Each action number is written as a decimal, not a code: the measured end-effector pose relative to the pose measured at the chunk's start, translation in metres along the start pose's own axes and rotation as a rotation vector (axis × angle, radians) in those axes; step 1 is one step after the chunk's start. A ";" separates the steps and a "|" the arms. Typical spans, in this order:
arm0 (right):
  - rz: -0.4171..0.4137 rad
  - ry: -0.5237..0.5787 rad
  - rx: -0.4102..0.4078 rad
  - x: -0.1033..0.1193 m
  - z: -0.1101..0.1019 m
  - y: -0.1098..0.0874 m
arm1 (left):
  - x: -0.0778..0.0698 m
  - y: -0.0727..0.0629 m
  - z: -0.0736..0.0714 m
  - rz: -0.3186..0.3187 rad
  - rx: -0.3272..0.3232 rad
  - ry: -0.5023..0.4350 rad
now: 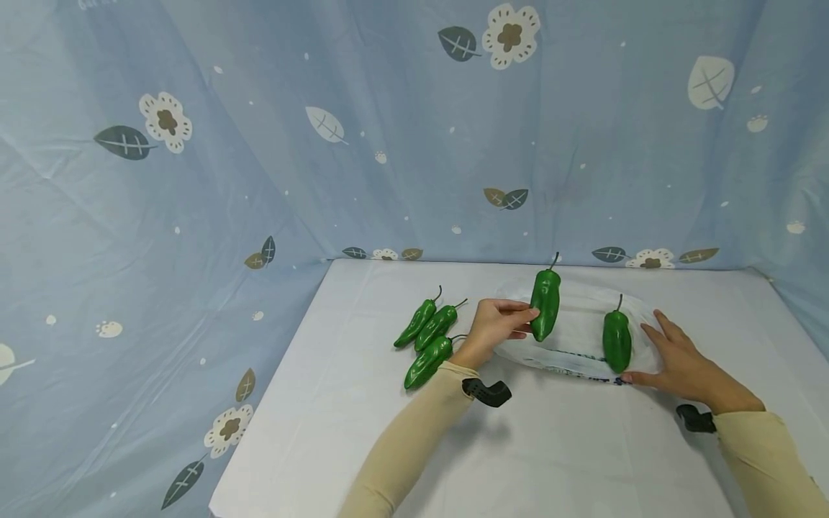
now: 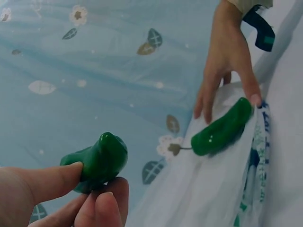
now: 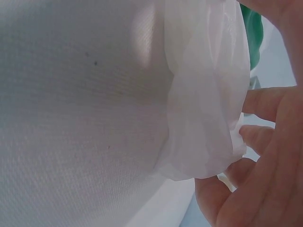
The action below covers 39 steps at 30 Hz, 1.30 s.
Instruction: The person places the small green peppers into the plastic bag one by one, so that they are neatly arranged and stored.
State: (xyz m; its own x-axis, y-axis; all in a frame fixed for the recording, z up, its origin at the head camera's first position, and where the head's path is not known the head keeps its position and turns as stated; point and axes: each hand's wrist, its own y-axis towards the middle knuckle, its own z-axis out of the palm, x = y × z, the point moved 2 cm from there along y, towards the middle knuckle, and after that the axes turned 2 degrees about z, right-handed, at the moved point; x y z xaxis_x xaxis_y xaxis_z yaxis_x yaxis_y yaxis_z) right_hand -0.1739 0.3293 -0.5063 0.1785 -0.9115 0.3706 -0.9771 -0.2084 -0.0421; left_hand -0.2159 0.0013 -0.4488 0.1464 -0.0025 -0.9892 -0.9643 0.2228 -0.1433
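Observation:
My left hand (image 1: 494,325) pinches a glossy green pepper (image 1: 546,301) between thumb and fingers, its stem pointing up in the head view. In the left wrist view, the held pepper (image 2: 102,161) is seen tip first. Under and beyond it lies a white plastic bag (image 1: 579,327) with dark printing along its near edge. A second green pepper (image 1: 617,342) lies on the bag's right part. My right hand (image 1: 689,367) is at the bag's right end, fingers spread, thumb at the printed edge. The right wrist view shows the fingers (image 3: 262,105) against the bag's side.
Three more green peppers (image 1: 429,362) lie close together on the white table (image 1: 311,388), left of my left hand. A blue curtain (image 1: 401,129) with flowers and leaves hangs behind the table and along its left side.

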 end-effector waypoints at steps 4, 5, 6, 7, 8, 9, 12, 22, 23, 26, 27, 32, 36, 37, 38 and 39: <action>0.006 -0.001 0.004 0.000 0.000 0.000 | 0.001 0.001 0.006 -0.010 0.009 -0.016; 0.007 -0.003 0.004 0.000 0.000 0.000 | 0.001 0.001 0.007 -0.013 0.011 -0.018; 0.006 -0.004 0.003 0.000 0.000 0.000 | 0.001 0.002 0.008 -0.011 0.011 -0.019; 0.006 -0.004 0.003 0.000 0.000 0.000 | 0.001 0.002 0.010 -0.010 0.012 -0.019; 0.006 -0.004 0.003 0.000 0.000 0.000 | 0.001 0.002 0.011 -0.008 0.012 -0.019; 0.007 -0.006 0.004 0.000 0.000 0.000 | 0.001 0.002 0.013 -0.007 0.010 -0.022; 0.013 -0.003 0.011 0.000 0.000 0.001 | 0.002 0.003 0.017 -0.010 0.012 -0.036; 0.028 0.002 0.022 0.000 0.000 0.001 | 0.009 0.009 0.031 -0.021 0.017 -0.089; 0.027 0.004 0.021 0.000 0.000 0.001 | 0.010 0.009 0.032 -0.024 0.016 -0.090; 0.026 0.000 0.015 0.000 0.000 0.001 | 0.012 0.009 0.036 -0.034 0.006 -0.093; 0.026 0.000 0.014 0.000 0.001 0.001 | 0.012 0.009 0.037 -0.038 0.002 -0.095; 0.038 -0.007 0.013 0.000 0.002 0.001 | 0.015 0.009 0.043 -0.055 0.002 -0.102; 0.044 -0.011 0.011 0.000 0.002 0.001 | 0.017 0.011 0.048 -0.060 0.000 -0.108; 0.043 -0.009 0.012 0.000 0.001 0.001 | 0.017 0.011 0.049 -0.061 -0.002 -0.110; 0.042 -0.009 0.012 0.000 0.001 0.001 | 0.018 0.011 0.050 -0.062 -0.003 -0.112; 0.040 -0.007 0.011 0.000 0.001 0.001 | 0.018 0.012 0.051 -0.064 -0.005 -0.115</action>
State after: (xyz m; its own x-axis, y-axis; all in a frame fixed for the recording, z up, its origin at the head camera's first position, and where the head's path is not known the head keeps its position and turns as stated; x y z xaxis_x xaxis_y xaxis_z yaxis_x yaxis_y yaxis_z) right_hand -0.1745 0.3289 -0.5076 0.1399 -0.9215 0.3622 -0.9822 -0.1755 -0.0672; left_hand -0.2134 0.0536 -0.4672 0.2320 0.0948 -0.9681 -0.9532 0.2205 -0.2068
